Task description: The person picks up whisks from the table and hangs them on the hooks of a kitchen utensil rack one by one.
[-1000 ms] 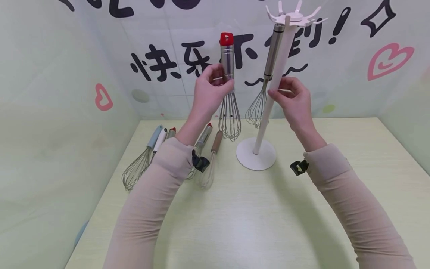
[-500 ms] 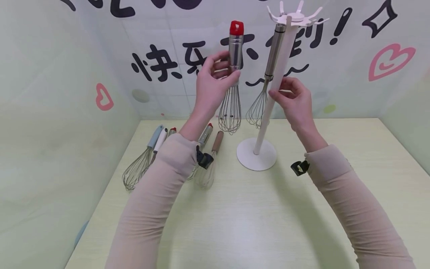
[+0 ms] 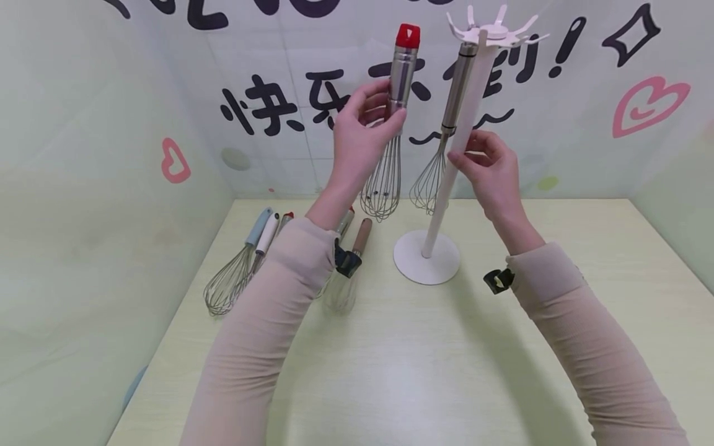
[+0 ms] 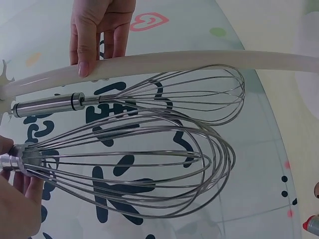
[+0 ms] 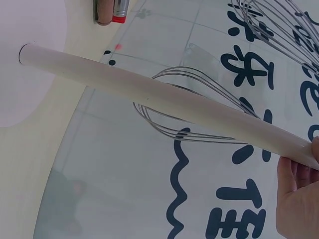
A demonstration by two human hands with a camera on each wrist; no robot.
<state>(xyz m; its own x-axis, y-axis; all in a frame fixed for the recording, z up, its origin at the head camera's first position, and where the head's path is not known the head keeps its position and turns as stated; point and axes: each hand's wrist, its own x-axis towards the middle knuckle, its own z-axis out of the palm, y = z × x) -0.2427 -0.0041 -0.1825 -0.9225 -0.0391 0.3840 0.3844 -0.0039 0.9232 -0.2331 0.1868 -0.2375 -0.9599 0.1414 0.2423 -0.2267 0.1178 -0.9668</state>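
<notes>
My left hand [image 3: 365,127] holds a red-capped metal whisk [image 3: 403,71] by its handle, cap up and wires down, left of a white rack [image 3: 468,105]. The whisk leans a little, and its wires [image 4: 134,164] fill the lower part of the left wrist view. With thumb and fingers my right hand [image 3: 493,170] pinches the rack's pole [image 5: 164,97] from the right. A second whisk with a plain steel handle [image 3: 458,93] hangs from the rack's top, wires down, close beside the pole. The held whisk is apart from the rack's hooks [image 3: 496,31].
More whisks lie at the table's back left: one blue-handled [image 3: 259,226], one white-handled [image 3: 268,232], one brown-handled [image 3: 362,235] and red-capped ones [image 3: 286,220], partly behind my left arm. The rack's round base [image 3: 413,263] stands on the table. A printed backdrop [image 3: 268,148] rises behind.
My left hand has moved the red-capped whisk up and to the right, nearer the rack, and its top now tips rightward. My right hand stays on the pole.
</notes>
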